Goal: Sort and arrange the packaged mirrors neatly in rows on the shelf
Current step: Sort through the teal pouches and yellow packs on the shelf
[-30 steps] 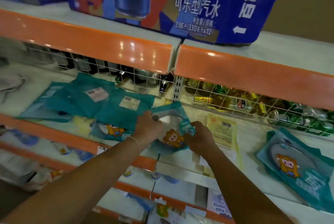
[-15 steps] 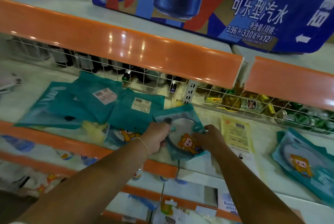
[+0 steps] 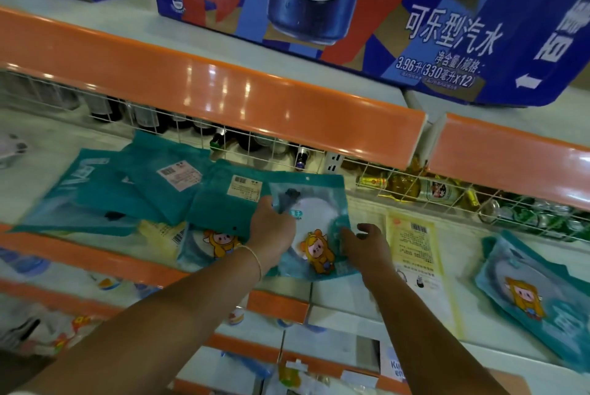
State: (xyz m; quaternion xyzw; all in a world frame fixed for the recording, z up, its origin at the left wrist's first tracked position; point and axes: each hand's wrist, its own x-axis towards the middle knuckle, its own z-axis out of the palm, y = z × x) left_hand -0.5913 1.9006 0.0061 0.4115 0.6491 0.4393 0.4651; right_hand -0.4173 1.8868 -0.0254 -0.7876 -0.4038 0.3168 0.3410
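Note:
A teal packaged mirror [image 3: 314, 228] with a cartoon figure lies face up on the white shelf [image 3: 360, 206]. My left hand [image 3: 271, 228] grips its left edge. My right hand [image 3: 364, 244] rests at its right edge, fingers spread, thumb lifted. To the left lie several teal packages face down: one with a label [image 3: 230, 200], another [image 3: 166, 174] further left, and a cartoon-faced one [image 3: 207, 244] partly beneath them. One more packaged mirror [image 3: 530, 295] lies far right.
A yellow package [image 3: 415, 244] lies just right of my right hand. A wire grid [image 3: 399, 177] backs the shelf, with bottles and cans behind it. An orange shelf edge [image 3: 223, 88] overhangs above, carrying blue drink cartons [image 3: 351, 5]. Lower shelves hold mixed goods.
The held mirror package has come down flatter onto the shelf beside the face-down ones. My right hand has loosened and its fingers have opened at the package's right edge.

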